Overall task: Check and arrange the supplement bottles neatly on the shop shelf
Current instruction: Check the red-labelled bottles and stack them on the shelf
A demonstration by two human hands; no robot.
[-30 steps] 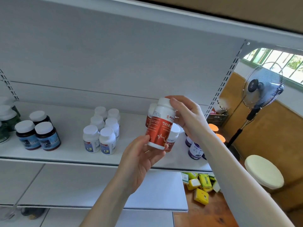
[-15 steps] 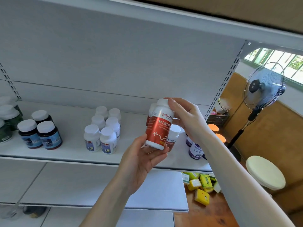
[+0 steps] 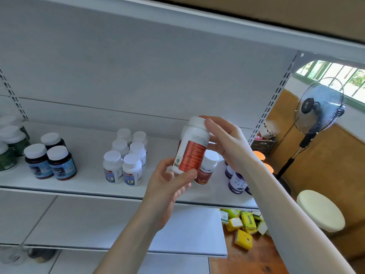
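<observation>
A white bottle with a red label [image 3: 192, 147] is held up in front of the white shelf [image 3: 83, 184], its back text and barcode facing me. My left hand [image 3: 167, 184] grips its base from below. My right hand [image 3: 227, 143] holds its white cap and upper part. Behind it on the shelf stands a matching red-label bottle [image 3: 206, 169]. To the left, several small white bottles [image 3: 126, 159] stand in a tight group. Further left are dark bottles with blue labels [image 3: 50, 161] and green-label bottles [image 3: 10, 145]. Purple-label bottles [image 3: 237, 180] stand at the right end.
A lower white shelf [image 3: 177, 234] juts out below. Yellow and green boxes [image 3: 243, 224] lie on a wooden surface at the lower right. A standing fan [image 3: 318, 109] and a round cream stool [image 3: 320, 212] are to the right of the shelving.
The held bottle has been turned in my hands: its red front face with the heartbeat line has rotated away, and the back text with barcode now faces me.
</observation>
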